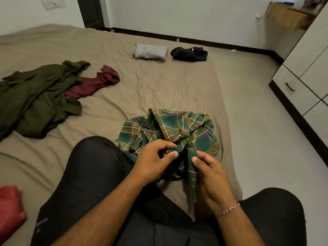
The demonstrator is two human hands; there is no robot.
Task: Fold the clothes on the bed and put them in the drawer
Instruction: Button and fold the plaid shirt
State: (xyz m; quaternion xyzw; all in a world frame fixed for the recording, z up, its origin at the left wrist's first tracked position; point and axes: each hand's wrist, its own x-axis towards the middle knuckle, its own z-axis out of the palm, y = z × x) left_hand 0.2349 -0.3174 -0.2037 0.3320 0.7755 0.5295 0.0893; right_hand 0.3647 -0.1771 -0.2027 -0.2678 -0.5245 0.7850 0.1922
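Green plaid shirt (168, 132) bunched at near edge of bed (159, 82), just ahead of knees. Left hand (156, 160) pinching a fold of it between thumb and fingers; right hand (211, 176) gripping a hanging strip of same cloth, thumb on top. Hands close together at one spot, likely hunting for collar or hem so cloth can be shaken out flat before folding. Shirt nowhere near folded yet.

Farther up, grey bundle (150, 51) and black bundle (190, 54) side by side, apart from the rest, looking already folded and parked out of the way. At left, olive garment (35, 100) sprawled loose, maroon garment (94, 84) partly under it, both probably waiting a turn. Red cloth (9, 208) at lower left corner, cut off by frame.

Tan sheet, wrinkled, soft underfoot for folding. Pale floor to right. White cabinet (308, 68) along right wall with drawer (294, 89) and dark handle, shut, well apart from shirt. White walls, dark skirting, dark door frame at far left.
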